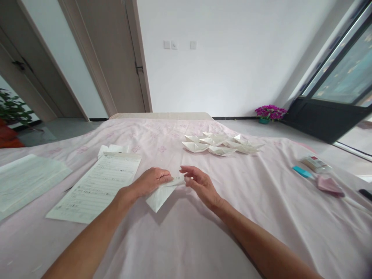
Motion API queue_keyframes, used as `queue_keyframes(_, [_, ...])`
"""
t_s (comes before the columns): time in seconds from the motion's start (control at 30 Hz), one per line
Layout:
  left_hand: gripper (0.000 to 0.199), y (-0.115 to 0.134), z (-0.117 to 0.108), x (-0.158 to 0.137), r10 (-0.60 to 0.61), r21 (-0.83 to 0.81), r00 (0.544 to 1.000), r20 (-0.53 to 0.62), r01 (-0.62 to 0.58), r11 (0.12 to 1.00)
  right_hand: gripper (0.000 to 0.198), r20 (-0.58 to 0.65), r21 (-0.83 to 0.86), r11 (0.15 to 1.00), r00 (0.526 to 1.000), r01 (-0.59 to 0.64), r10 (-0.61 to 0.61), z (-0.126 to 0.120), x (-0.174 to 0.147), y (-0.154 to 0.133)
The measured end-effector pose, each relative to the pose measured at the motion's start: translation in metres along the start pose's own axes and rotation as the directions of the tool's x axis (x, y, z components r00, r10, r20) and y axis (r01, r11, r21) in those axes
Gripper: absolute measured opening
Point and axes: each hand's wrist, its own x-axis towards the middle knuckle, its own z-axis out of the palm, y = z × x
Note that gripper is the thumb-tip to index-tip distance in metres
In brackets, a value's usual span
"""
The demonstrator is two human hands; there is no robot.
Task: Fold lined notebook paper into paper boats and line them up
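Observation:
My left hand [152, 181] is closed on a folded piece of white paper [161, 196], its thumb pressing along the upper edge. The paper has a pointed lower corner, and a narrow folded strip with faint writing runs along its top. At the paper's right end is my right hand [201, 185], fingers curved and a gap between thumb and forefinger. Its thumb tip is at the paper's edge; whether it touches cannot be made out. Beyond the hands, several folded paper boats [221, 144] sit clustered on the pink cloth [186, 240].
Handwritten lined sheets [101, 186] lie left of my hands, with more paper [29, 180] at the far left. To the right are a blue eraser-like block [301, 171], a clear-wrapped pack [316, 163] and a pink folded item [329, 185].

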Motion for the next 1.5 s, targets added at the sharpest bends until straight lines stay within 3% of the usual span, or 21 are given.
queue_keyframes(0.13, [0.048, -0.020, 0.001, 0.015, 0.092, 0.089, 0.986, 0.137, -0.105, 0.990, 0.034, 0.115, -0.093, 0.995, 0.993, 0.039, -0.028, 0.003, 0.003, 0.017])
queue_keyframes(0.3, [0.048, -0.024, 0.013, 0.021, 0.102, 0.117, 0.991, 0.086, -0.111, 0.987, 0.037, 0.084, -0.173, 0.984, 0.996, 0.052, -0.038, 0.009, 0.003, 0.030])
queue_keyframes(0.43, [0.039, -0.005, 0.016, 0.009, 0.091, 0.218, 0.996, -0.020, -0.084, 0.972, 0.032, 0.026, -0.212, 0.977, 0.999, -0.035, 0.042, 0.009, 0.005, 0.033])
queue_keyframes(0.63, [0.050, 0.040, 0.028, -0.025, 0.080, 0.430, 0.979, -0.190, 0.009, 0.903, 0.028, -0.041, -0.200, 0.971, 0.992, -0.128, 0.122, 0.013, 0.007, 0.032])
queue_keyframes(0.7, [0.036, 0.047, 0.034, -0.030, 0.059, 0.495, 0.976, -0.212, 0.055, 0.867, 0.025, -0.038, -0.185, 0.974, 0.992, -0.128, 0.123, 0.014, 0.007, 0.031])
queue_keyframes(0.77, [0.024, 0.049, 0.037, -0.029, 0.056, 0.537, 0.975, -0.217, 0.071, 0.841, 0.021, -0.035, -0.200, 0.974, 0.994, -0.108, 0.103, 0.015, 0.006, 0.029])
queue_keyframes(0.9, [0.025, 0.051, 0.027, -0.021, 0.044, 0.593, 0.979, -0.200, 0.085, 0.801, 0.011, -0.107, -0.248, 0.966, 0.993, -0.073, 0.048, 0.015, 0.006, 0.022])
queue_keyframes(1.07, [0.024, 0.063, 0.004, -0.011, -0.137, 0.625, 0.987, -0.087, 0.161, 0.764, 0.008, -0.211, -0.203, 0.979, 0.976, 0.008, -0.052, 0.016, 0.006, 0.017])
queue_keyframes(1.37, [0.024, 0.079, -0.005, 0.007, -0.139, 0.673, 0.990, 0.001, 0.102, 0.732, 0.011, -0.230, -0.394, 0.905, 0.936, 0.162, -0.268, 0.012, 0.004, 0.017])
queue_keyframes(1.5, [0.023, 0.076, -0.011, 0.007, -0.119, 0.636, 0.993, 0.002, 0.090, 0.766, 0.012, -0.141, -0.386, 0.892, 0.940, 0.238, -0.312, 0.009, 0.001, 0.008])
